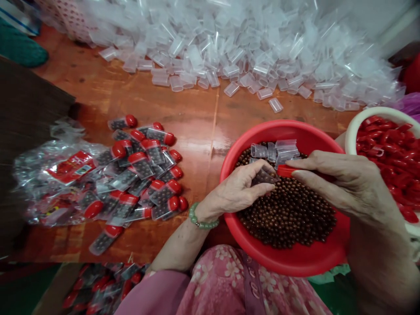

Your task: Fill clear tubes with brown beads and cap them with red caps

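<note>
Both hands are up over the far half of the red basin (pixel 282 125), and everything's at the fingertips! The left hand (pixel 241 187) has its grip closed round a clear tube (pixel 263 176), dark beads (pixel 285 218) showing in or through it. Over on the right, the right hand (pixel 341 179) pinches a red cap (pixel 288 171) between thumb and fingers, a narrow grip. Here's the crux: the cap sits just right of the tube, at its right-hand end, and the tube's long axis looks to run roughly sideways, toward the cap. Are they touching? I can't tell from here. Loose tubes (pixel 286 149) lie just beyond, on the beads; capped ones (pixel 141 168) crowd the tabletop (pixel 200 118), well off left.
</note>
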`<state>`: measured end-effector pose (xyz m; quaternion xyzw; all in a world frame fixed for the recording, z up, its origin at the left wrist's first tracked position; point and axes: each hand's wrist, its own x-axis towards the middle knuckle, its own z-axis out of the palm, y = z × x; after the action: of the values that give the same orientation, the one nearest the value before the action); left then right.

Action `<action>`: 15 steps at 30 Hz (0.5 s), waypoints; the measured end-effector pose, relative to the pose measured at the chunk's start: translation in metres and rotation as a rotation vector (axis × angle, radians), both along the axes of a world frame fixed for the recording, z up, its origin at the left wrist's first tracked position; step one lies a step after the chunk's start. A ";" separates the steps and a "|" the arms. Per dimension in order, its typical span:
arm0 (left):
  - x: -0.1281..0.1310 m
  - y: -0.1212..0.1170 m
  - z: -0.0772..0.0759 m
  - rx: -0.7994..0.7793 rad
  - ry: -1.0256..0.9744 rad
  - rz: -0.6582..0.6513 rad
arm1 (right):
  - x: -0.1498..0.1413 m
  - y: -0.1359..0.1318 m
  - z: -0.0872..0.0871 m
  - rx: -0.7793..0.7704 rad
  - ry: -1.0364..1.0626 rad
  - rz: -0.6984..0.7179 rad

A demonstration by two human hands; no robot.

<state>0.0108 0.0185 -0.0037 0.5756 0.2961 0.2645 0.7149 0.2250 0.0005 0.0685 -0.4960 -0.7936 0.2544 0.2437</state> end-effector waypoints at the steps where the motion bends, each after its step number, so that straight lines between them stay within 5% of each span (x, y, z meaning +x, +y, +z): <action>1: 0.000 0.000 0.000 0.008 0.001 0.003 | -0.004 0.001 -0.001 0.011 -0.005 0.017; 10: 0.000 -0.001 0.002 -0.020 -0.007 0.008 | 0.007 -0.001 0.014 -0.054 -0.048 0.126; 15: 0.000 0.000 0.002 -0.069 -0.033 0.003 | 0.003 0.001 0.004 0.017 0.002 -0.013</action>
<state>0.0113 0.0185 -0.0022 0.5457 0.2941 0.2645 0.7387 0.2277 0.0019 0.0724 -0.4988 -0.7923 0.2464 0.2504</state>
